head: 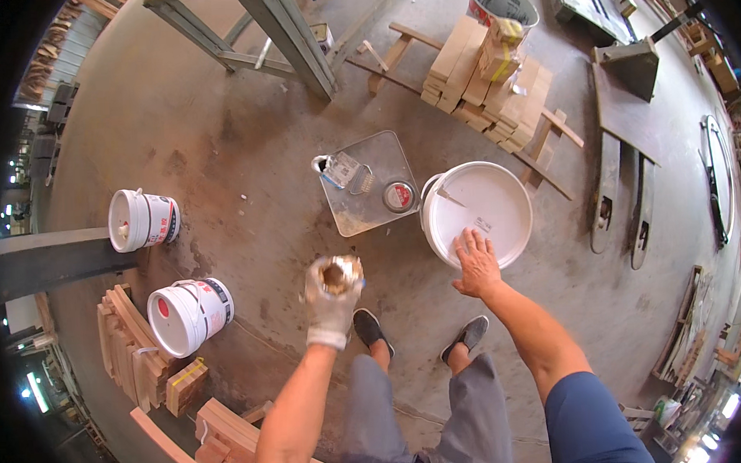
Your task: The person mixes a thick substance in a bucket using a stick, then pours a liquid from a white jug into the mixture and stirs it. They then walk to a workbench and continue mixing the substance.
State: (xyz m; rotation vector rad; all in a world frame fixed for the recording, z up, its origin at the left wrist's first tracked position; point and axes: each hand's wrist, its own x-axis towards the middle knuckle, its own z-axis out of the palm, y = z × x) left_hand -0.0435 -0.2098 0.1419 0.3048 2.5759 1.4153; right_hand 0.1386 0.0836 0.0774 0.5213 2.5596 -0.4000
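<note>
My left hand wears a whitish knit glove and holds a small round thing with a shiny golden-brown rim and a dark hollow. Glare hides just what it is. Bare and with fingers spread, my right hand is over the near edge of a large white plastic bucket. Whether it presses on the bucket cannot be told. On the bucket's top are a small printed label and a thin grey strip. Left of it a flat square sheet carries a round red-and-silver tin, a crumpled packet and a comb-like piece.
Two white lidded pails stand at left, near bundled wooden boards. Stacked timber rests on low wooden trestles ahead, with a grey-stained bucket behind. A steel frame leg stands ahead left; a forked metal implement lies at right.
</note>
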